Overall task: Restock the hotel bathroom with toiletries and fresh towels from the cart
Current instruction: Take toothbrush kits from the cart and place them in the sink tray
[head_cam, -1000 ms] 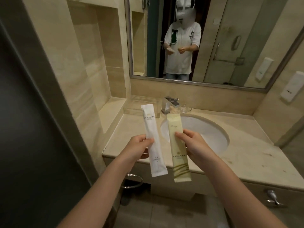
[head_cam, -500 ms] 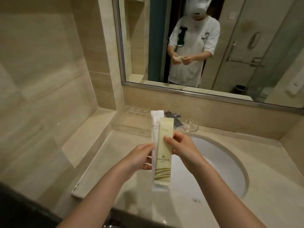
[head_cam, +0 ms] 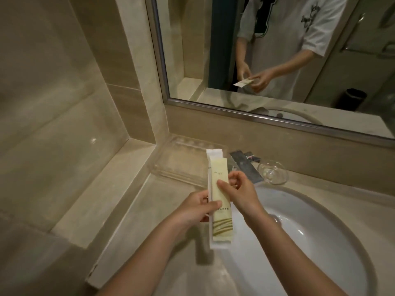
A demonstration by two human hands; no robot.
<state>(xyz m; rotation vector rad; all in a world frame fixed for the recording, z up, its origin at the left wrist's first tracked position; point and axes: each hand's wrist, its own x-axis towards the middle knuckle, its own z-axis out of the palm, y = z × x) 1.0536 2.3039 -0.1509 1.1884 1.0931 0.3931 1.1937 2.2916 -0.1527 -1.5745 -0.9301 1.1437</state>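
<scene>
Beige marble countertop and white basin lay under both hands, the left hand and right hand pinching a yellow sachet stacked on a white sachet before the mirror.

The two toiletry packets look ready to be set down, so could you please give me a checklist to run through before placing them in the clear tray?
1. Packets stacked: ok. The yellow packet lies on top of the white packet.
2. Grip: ok. The left hand and the right hand both pinch the stack.
3. Clear tray free to receive items: ok, nothing visible in it.
4. Path to the tray: ok. It sits just beyond the packets, left of the faucet.
5. Glass dish out of the way: ok, right of the faucet.
6. Tray dry and clean: cannot tell.
</scene>
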